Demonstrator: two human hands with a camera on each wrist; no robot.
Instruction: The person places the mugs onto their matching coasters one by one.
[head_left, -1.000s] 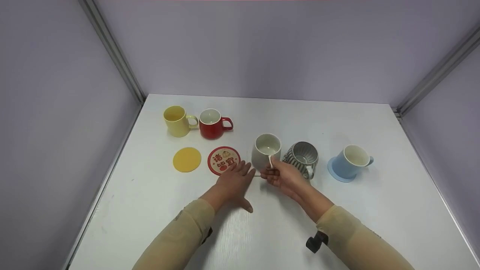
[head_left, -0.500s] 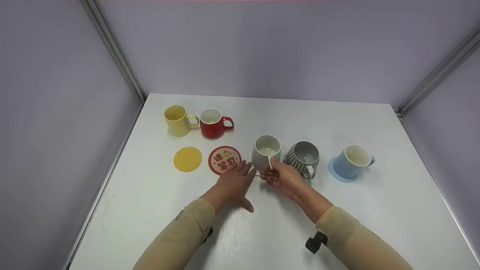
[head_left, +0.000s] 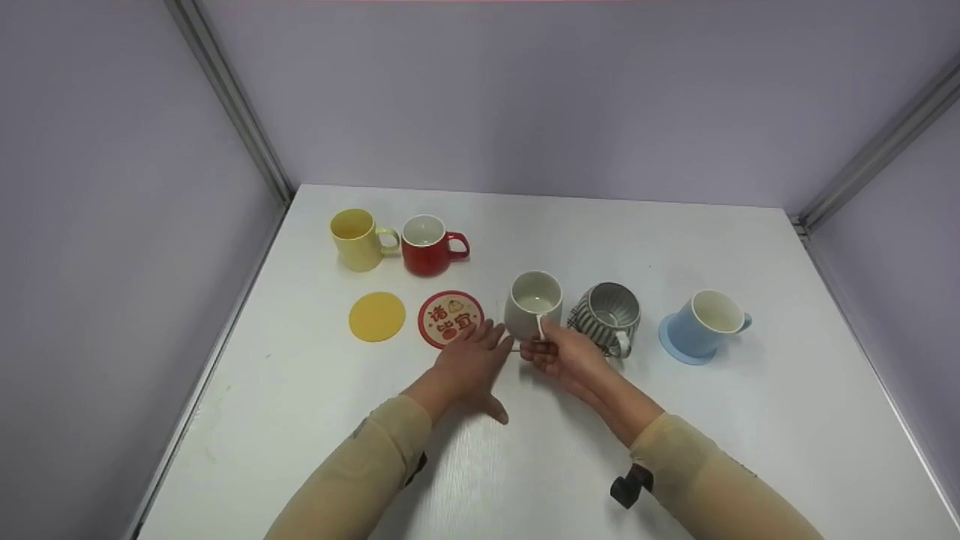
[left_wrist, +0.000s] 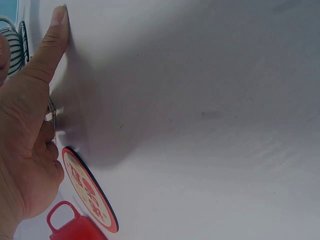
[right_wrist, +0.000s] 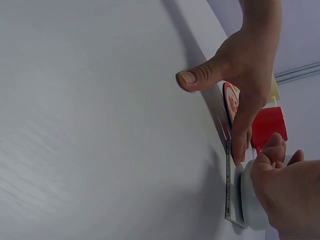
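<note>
Fingers of the right hand (head_left: 571, 358) pinch the handle (head_left: 541, 325) of the white mug (head_left: 523, 321), upright on or just above a square coaster (right_wrist: 235, 192), left hand (head_left: 466, 366) spread straight-fingered alongside, so a rightward tug could knock the striped mug (head_left: 598, 324).

Looking over the red-rimmed coaster (head_left: 450, 316)

From the head: set high on its near side, facing forward and down across the table (head_left: 262, 420). From either wrist: set low and closer to it, rolled sideways, sharing it and the red mug (head_left: 424, 259) beyond.
</note>
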